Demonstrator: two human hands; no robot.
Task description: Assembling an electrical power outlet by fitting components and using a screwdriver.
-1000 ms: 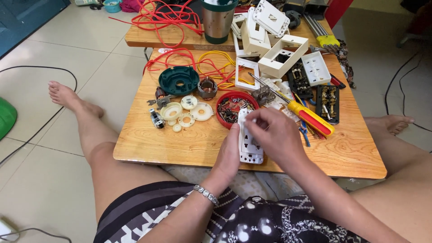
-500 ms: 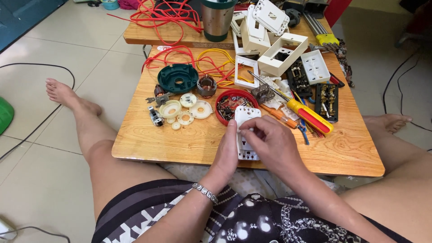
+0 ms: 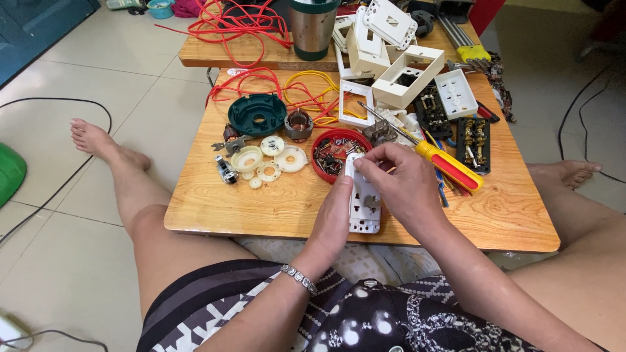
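Head view: both hands (image 3: 372, 195) grip white socket plate (image 3: 365, 212).

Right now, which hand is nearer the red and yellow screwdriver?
Right. The right hand sits just beside the screwdriver, pinching the top of the white socket plate. The left hand holds the plate's far side, farther away.

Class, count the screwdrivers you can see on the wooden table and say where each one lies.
1: a yellow-and-red-handled screwdriver lies slanted on the table, just beyond the right hand. Others may be hidden among the clutter.
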